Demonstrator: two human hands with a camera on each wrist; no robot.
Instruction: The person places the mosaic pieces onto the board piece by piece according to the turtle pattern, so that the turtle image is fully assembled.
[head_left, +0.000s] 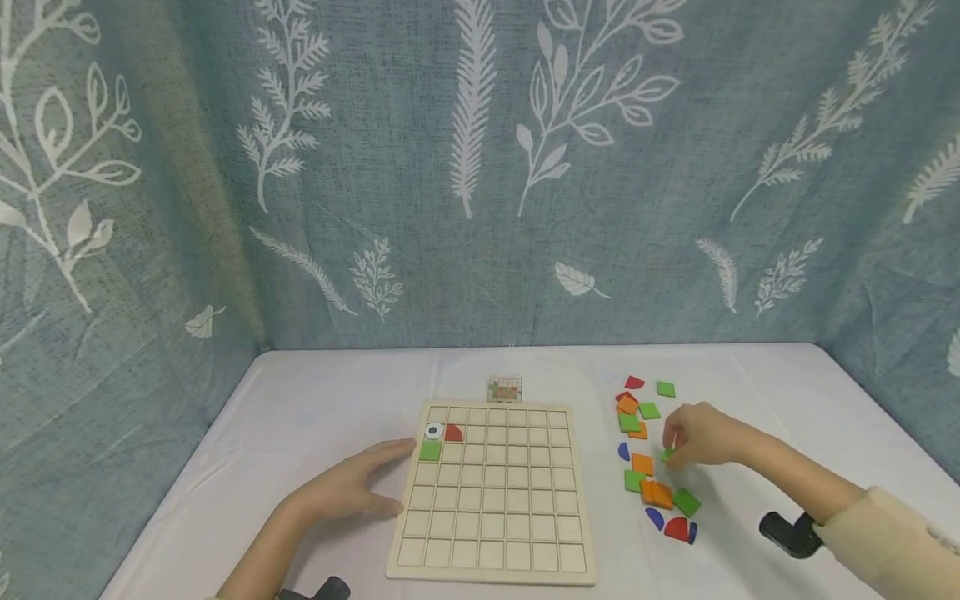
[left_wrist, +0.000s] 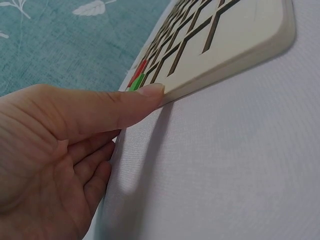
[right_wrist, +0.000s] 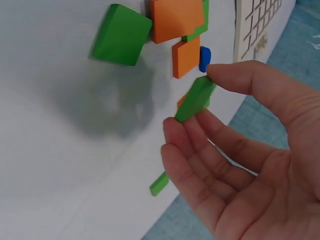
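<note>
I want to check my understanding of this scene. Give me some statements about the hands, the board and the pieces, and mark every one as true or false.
1. The right hand pinches a green tile. True.
2. Both hands pinch tiles. False: the left hand is at the left edge of the board.
3. The board carries a blue piece. False: the blue pieces lie to its right.
4. In the head view, another green tile lies directly below the eye piece. True.
5. The board is full. False: most squares are bare.

Board (head_left: 495, 498) left of tiles (head_left: 642, 464)
</note>
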